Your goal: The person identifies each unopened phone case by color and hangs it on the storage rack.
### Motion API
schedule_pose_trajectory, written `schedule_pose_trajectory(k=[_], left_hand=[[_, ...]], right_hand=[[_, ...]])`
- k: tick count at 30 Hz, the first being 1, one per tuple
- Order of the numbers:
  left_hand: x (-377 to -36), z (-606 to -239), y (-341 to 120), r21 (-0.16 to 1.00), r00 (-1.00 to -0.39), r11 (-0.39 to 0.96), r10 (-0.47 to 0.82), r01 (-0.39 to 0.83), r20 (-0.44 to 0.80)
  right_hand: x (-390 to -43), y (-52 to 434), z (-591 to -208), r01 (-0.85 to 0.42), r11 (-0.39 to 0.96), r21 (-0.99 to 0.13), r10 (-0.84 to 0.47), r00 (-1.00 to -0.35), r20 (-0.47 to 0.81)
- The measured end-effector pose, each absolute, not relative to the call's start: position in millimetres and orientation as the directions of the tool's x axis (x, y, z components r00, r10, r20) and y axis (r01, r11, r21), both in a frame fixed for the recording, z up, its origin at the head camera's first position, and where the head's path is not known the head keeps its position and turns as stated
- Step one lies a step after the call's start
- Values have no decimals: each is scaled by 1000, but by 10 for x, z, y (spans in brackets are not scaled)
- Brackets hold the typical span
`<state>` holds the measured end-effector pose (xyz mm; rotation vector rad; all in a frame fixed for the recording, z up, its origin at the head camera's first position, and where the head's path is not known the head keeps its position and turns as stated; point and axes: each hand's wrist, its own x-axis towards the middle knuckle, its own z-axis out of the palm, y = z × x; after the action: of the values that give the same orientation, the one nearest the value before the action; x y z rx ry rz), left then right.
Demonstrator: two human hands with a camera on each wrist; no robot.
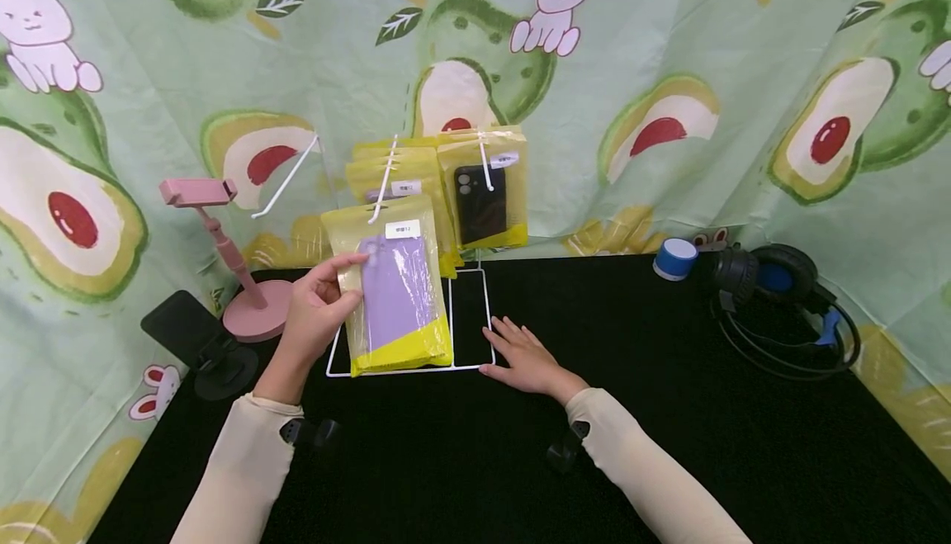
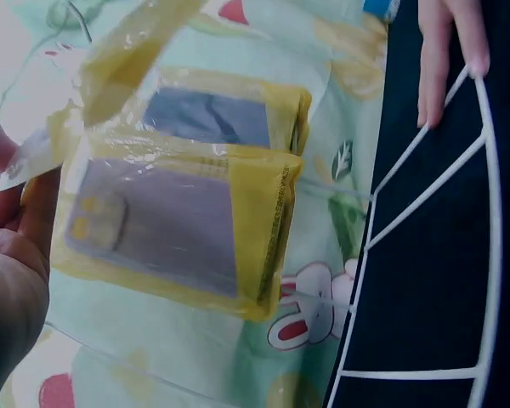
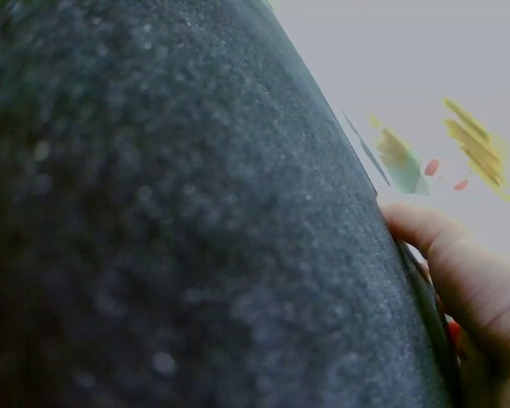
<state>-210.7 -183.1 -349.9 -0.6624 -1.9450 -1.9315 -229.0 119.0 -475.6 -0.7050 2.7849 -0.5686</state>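
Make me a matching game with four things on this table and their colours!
Things:
1. phone case in the packet that the left hand holds
2. phone stand with the round base
3. headphones
4. wire rack base under the right hand

Colours:
A. white
B. pink
C. purple
D. black with blue

Pairs: 1-C, 2-B, 3-D, 4-A

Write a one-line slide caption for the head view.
Left hand holds a purple phone case pack on a white wire rack; right hand rests flat beside it.
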Motion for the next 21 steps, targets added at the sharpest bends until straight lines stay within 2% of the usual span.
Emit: schedule_pose_trajectory(k=[5, 8, 11, 15, 21], left_hand=[[-2373, -3413, -1767, 850, -858, 122, 53, 513, 510], [-2468, -3337, -1728, 852, -863, 145, 31, 503, 504], [-2533, -3315, -1725, 856, -863, 117, 26, 504, 505], [-2666, -3480, -1812, 871, -872, 56, 25, 489, 488], [-2718, -3747, -1984, 893, -894, 33, 31, 448, 447]], right_hand=[[-2303, 1203, -4771, -424, 805, -415, -504, -858, -100], [-2308, 1204, -4781, -428, 803, -414, -508, -855, -102], [-2309, 1202, -4788, -431, 800, -417, -511, -854, -97], [-2303, 1204, -4787, -432, 800, -417, -510, -855, -92], [-2305, 1213, -4771, -422, 804, -419, -502, -860, -98]])
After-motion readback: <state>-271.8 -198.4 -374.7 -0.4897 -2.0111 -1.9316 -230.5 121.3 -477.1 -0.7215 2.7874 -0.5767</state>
